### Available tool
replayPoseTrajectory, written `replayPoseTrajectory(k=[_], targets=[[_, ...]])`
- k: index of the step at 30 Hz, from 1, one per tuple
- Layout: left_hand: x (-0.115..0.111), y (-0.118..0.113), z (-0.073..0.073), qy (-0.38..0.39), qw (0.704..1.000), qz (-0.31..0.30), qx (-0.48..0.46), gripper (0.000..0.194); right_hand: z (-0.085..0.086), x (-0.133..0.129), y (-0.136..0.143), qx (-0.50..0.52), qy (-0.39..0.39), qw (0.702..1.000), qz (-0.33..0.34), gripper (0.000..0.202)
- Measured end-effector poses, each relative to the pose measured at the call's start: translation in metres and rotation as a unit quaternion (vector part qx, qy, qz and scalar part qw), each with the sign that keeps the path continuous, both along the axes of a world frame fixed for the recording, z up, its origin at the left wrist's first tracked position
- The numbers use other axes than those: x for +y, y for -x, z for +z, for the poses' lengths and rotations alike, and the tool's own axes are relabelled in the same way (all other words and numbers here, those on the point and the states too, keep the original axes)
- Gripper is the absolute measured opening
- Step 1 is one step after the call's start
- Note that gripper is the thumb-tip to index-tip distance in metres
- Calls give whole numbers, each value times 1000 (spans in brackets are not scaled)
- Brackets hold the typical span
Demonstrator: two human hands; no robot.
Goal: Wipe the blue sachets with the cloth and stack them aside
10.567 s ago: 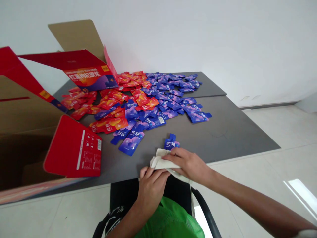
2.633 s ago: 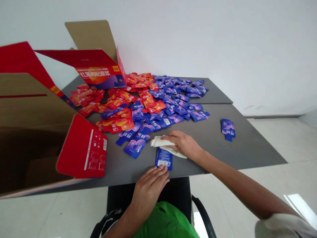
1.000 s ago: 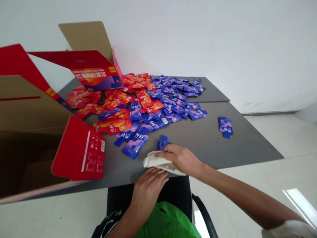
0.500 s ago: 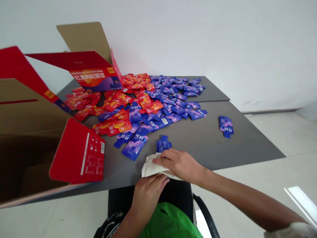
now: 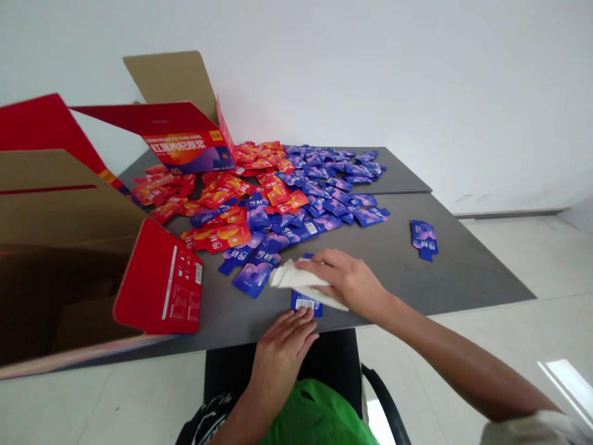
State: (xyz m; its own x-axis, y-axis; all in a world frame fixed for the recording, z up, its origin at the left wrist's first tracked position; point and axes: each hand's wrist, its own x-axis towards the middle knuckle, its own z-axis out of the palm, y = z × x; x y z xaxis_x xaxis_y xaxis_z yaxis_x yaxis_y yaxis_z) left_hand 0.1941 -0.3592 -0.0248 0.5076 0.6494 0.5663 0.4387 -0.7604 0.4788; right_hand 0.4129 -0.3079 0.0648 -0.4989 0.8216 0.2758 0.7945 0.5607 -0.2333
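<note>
Blue sachet (image 5: 304, 304) seen by the head camera: it lies flat on the grey counter (image 5: 393, 281) close to the front edge, barcode side up. A folded white cloth (image 5: 296, 277) covers its middle; a bit of blue shows past the cloth at the far end. The right hand (image 5: 348, 281) holds this cloth, fingers bent over it and knuckles up. The left hand (image 5: 282, 346) is palm down with fingers extended side by side, its fingertips on the sachet's near end; it grips nothing.

Just left of the cloth, a purple-printed pouch (image 5: 254, 275) lies at a slant. Behind it spreads a pile of orange-red sachets (image 5: 222, 191) on the left, meeting a heap of blue-purple sachets (image 5: 331, 179) on the right. One lone sachet (image 5: 424, 238), blue too, sits well apart on the right, its narrow spout toward the person. On the left stand two open cartons, a near red carton (image 5: 162, 278) and a far printed carton (image 5: 185, 154), flaps raised.
</note>
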Motion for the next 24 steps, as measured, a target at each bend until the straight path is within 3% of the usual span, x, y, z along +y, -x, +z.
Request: replayPoseTrajectory(k=[3, 5, 9, 12, 14, 18, 21, 24], targets=[[0, 1, 1, 21, 1000, 10, 20, 14, -14, -29, 10, -18, 54, 997, 57, 40], [1, 1, 2, 18, 1000, 4, 18, 14, -27, -25, 9, -12, 77, 996, 42, 38], [2, 1, 2, 1, 1000, -11, -3, 15, -38, 26, -7, -10, 61, 998, -28, 37], [2, 0, 0, 1, 1000, -7, -9, 14, -28, 63, -19, -51, 44, 995, -74, 36], [2, 0, -1, 1, 1000, -6, -11, 14, -18, 67, -21, -61, 30, 994, -85, 37], [1, 0, -1, 0, 1000, -7, -6, 15, -9, 24, -6, -14, 5, 999, -39, 40], [0, 1, 1, 19, 1000, 3, 11, 14, -18, -16, 8, -14, 46, 998, 41, 40], [1, 1, 2, 29, 999, -1, 14, 15, -31, -21, 8, -1, 83, 996, 35, 38]])
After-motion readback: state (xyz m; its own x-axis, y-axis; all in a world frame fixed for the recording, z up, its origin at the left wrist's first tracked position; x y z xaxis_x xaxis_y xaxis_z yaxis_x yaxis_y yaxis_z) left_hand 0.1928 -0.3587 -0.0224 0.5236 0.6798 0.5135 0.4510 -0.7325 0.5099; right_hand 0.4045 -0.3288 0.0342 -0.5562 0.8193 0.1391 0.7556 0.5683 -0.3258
